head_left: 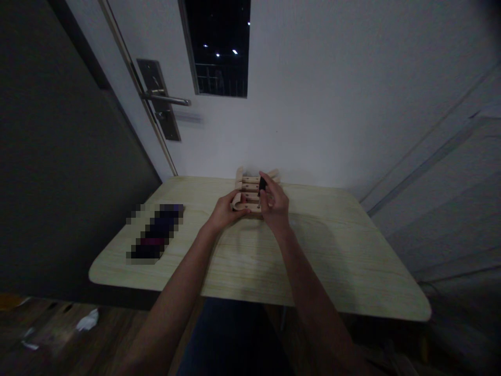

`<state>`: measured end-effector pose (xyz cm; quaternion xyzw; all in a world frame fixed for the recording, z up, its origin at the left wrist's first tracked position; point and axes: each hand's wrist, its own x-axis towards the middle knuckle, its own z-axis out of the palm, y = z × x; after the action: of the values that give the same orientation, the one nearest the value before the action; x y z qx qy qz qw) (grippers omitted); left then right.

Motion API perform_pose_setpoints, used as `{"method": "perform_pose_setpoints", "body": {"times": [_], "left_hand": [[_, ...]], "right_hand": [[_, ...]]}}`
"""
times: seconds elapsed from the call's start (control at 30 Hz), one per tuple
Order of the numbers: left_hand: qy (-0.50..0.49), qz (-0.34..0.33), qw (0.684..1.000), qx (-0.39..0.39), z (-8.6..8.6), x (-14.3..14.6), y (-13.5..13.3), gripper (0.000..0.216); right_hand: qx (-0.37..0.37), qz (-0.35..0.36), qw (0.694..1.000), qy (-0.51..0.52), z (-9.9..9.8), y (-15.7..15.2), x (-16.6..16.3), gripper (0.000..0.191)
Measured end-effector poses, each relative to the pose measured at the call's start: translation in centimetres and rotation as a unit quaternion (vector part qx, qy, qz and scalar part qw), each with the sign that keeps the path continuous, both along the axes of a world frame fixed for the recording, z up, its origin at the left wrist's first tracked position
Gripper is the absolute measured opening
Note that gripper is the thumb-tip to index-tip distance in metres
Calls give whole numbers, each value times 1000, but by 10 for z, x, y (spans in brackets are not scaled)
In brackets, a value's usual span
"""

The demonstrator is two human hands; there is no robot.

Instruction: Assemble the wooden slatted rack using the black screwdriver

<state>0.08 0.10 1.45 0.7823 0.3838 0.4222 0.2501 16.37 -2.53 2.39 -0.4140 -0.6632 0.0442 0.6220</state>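
A small pale wooden slatted piece (250,196), with curved side parts and several cross slats with dark holes, stands on the table near its far edge. My left hand (227,209) grips its near left corner, thumb along the front slat. My right hand (277,201) is closed around the black handle of a screwdriver (262,184), held upright over the right part of the slats. Its thin shaft points down at the near slat; whether the tip sits in a hole I cannot tell. My right fingers hide part of the wooden piece's right side.
The light wood-grain table (321,261) has rounded corners and stands against a white door (332,94) with a metal lever handle (168,99) and a dark window. A blurred-out dark flat object (158,230) lies on the left. Crumpled white paper (88,320) lies on the floor.
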Motion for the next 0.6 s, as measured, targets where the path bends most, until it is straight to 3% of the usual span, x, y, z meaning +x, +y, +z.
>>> {"method": "perform_pose_setpoints", "body": {"times": [0.33,0.6], "left_hand": [[9,-5,1000,-10,5,1,-3,28],[1,2,1000,-2,-1,-1,0,42]], "right_hand": [[-6,-86,996,-26,5,-1,1,38],[1,-6,1000,-13,5,-3,1,38]]}}
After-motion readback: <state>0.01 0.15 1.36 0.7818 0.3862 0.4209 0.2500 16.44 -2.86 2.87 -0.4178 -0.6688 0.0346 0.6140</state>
